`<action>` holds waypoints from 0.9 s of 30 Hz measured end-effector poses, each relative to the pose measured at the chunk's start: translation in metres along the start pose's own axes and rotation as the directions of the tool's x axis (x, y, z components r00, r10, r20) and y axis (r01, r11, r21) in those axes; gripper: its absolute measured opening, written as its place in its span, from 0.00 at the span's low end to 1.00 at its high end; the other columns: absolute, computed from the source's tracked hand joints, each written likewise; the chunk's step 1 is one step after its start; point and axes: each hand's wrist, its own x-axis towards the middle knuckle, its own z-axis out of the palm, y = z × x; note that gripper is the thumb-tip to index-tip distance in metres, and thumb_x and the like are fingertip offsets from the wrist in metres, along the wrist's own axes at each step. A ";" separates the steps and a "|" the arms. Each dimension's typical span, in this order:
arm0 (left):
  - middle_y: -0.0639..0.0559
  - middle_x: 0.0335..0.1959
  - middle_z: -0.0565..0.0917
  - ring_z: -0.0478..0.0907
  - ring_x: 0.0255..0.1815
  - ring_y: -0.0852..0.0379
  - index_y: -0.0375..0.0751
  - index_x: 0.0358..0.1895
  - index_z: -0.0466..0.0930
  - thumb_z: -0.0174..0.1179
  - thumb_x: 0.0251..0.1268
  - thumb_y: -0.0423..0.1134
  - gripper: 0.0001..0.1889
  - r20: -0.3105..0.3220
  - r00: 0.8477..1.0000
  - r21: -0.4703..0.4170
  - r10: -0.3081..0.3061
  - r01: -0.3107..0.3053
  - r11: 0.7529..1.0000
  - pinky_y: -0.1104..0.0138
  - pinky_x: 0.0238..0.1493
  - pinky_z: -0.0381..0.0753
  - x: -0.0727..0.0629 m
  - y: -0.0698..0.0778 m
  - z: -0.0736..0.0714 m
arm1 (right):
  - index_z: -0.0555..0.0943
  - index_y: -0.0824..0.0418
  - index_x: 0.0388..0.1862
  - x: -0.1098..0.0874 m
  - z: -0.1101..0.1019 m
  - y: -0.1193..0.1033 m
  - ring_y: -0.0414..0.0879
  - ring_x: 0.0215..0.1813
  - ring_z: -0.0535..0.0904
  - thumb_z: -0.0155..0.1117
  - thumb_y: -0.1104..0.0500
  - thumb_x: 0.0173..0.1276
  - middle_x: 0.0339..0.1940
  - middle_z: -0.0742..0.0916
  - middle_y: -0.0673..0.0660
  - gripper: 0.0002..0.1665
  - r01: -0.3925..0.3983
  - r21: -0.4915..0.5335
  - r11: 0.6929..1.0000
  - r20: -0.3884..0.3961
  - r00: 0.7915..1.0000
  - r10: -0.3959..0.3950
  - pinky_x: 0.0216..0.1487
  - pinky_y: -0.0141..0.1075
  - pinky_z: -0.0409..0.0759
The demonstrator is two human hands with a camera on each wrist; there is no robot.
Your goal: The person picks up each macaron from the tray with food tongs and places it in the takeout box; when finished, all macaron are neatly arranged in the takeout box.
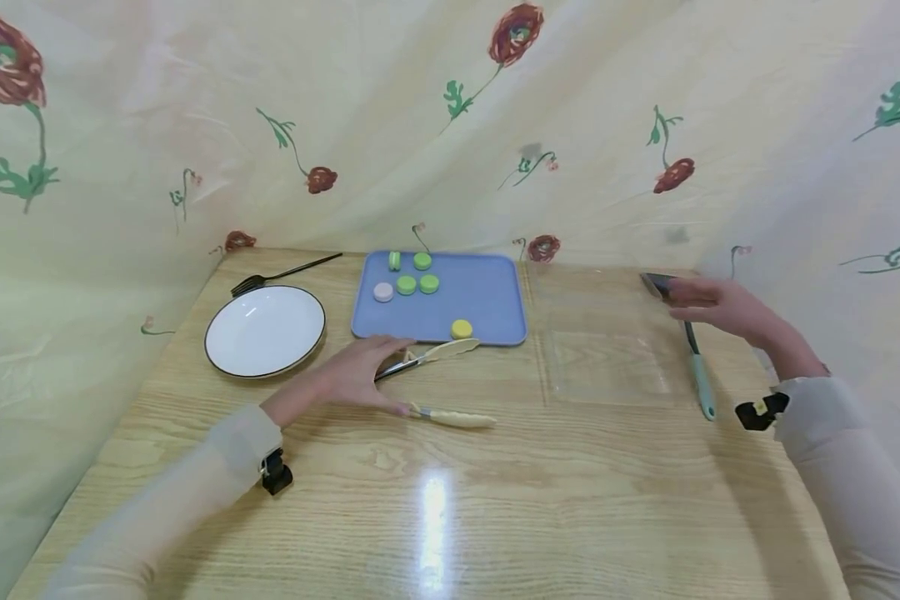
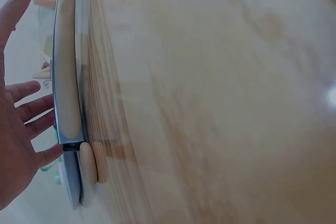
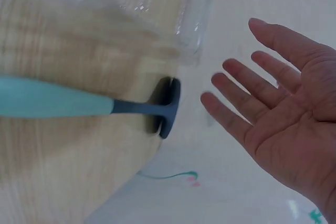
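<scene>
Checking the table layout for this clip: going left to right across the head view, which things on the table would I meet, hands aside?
White plate → blue tray → clear plastic container → green utensil handle.

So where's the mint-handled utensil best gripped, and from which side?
Probably by the middle of its mint handle, from above and the right: the handle is long, its end points toward the person, and the clear container lies close on its left. The right hand is nearer the dark head.
</scene>
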 end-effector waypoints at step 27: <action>0.48 0.63 0.77 0.73 0.64 0.49 0.42 0.76 0.66 0.74 0.41 0.73 0.59 -0.021 0.994 0.122 0.106 -0.103 0.987 0.52 0.66 0.74 0.016 0.010 0.011 | 0.67 0.60 0.71 -0.009 0.010 0.056 0.41 0.48 0.89 0.63 0.65 0.75 0.46 0.91 0.47 0.28 -0.126 0.335 0.934 0.128 0.988 0.087 0.47 0.38 0.88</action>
